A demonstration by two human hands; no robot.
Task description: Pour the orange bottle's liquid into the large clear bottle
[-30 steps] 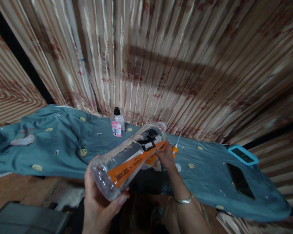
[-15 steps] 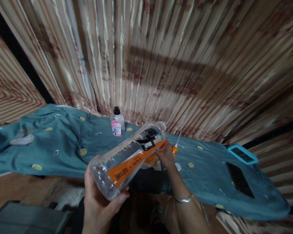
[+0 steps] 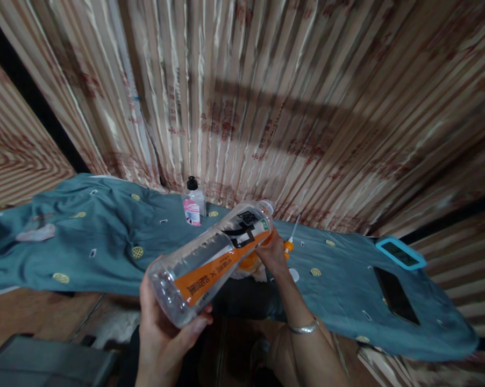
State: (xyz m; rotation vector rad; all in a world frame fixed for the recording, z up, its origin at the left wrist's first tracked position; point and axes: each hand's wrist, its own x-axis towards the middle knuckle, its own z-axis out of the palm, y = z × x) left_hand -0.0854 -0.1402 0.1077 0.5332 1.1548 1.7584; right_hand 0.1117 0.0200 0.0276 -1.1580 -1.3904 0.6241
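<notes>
A large clear plastic bottle (image 3: 210, 258) with an orange and black label lies slantwise across the middle of the view, its neck pointing away to the upper right. My left hand (image 3: 165, 322) is closed round its base, with the thumb along the near side. Against the underside of the upper part, my right hand (image 3: 271, 252) grips the bottle; its fingers are mostly hidden behind it. Partly covered by the bottle, an orange item (image 3: 249, 262) rests near a crumpled whitish tissue (image 3: 254, 273). Just right of my right hand lies an orange pump head (image 3: 288, 246) with a thin tube.
A pink-labelled bottle with a black cap (image 3: 192, 204) stands near the curtain (image 3: 226, 107). On the teal cloth (image 3: 339, 279) are a white disc (image 3: 293, 274), a dark phone (image 3: 396, 295) and a blue-framed device (image 3: 400, 253). A grey stool (image 3: 44, 360) is at lower left.
The large bottle has turned slightly about its length in my hands, its label shifting a little. Both hands stay in nearly the same place.
</notes>
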